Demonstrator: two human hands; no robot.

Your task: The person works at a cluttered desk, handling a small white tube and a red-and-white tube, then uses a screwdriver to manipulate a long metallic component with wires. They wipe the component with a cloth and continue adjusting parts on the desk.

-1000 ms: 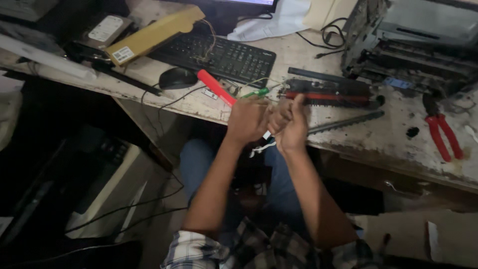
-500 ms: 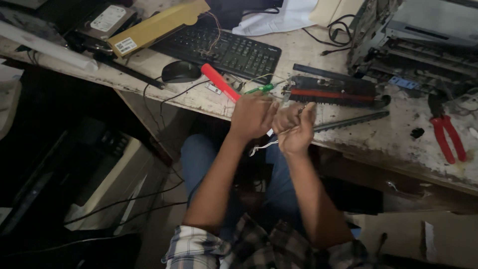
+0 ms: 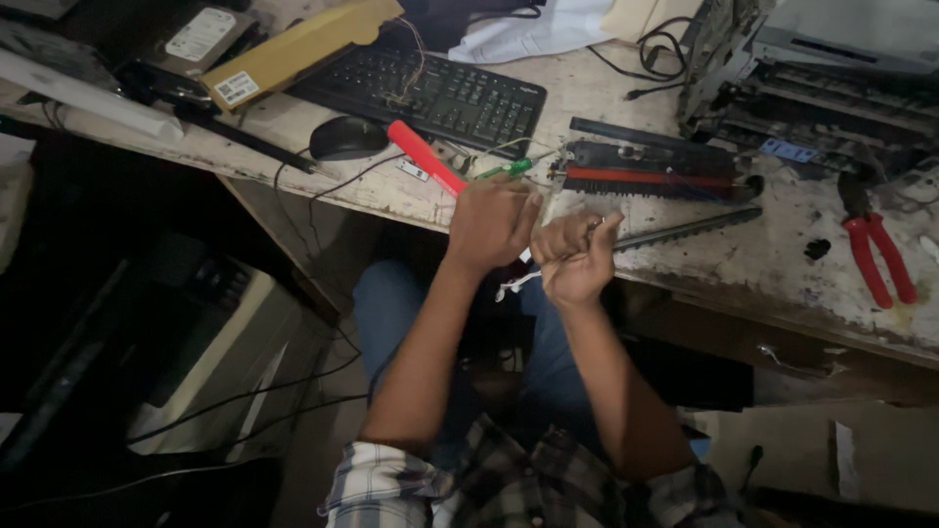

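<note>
1. We see a pale printer (image 3: 210,362) down on the floor at far left, below the workbench (image 3: 782,264).
2. On the bench's left part lie a yellow-brown flat box (image 3: 293,44), a black mouse (image 3: 347,137) and a black keyboard (image 3: 430,88); the mouse sits just left of the keyboard's near corner.
3. A red-handled tool (image 3: 425,156) lies near the bench's front edge, long axis diagonal, the handle's free end pointing to the back left and the near end running down to the left hand (image 3: 489,220).
4. The left hand is curled shut at the front edge of the bench; whether it grips the red tool or only the small part we cannot tell.
5. A thin white wire piece (image 3: 514,284) hangs between the two hands, just off the bench's front edge, long axis roughly level, dipping to the left.
6. The right hand (image 3: 577,256) is a closed fist, fingers pinched on something small we cannot make out, touching the left hand.
7. Behind the hands lies a black roller unit with a red strip (image 3: 650,176), long axis left to right.
8. A grey toothed bar (image 3: 690,227) runs from the right hand toward the right.
9. Red-handled pliers (image 3: 875,249) lie near the bench's right end, handles toward the front edge.
</note>
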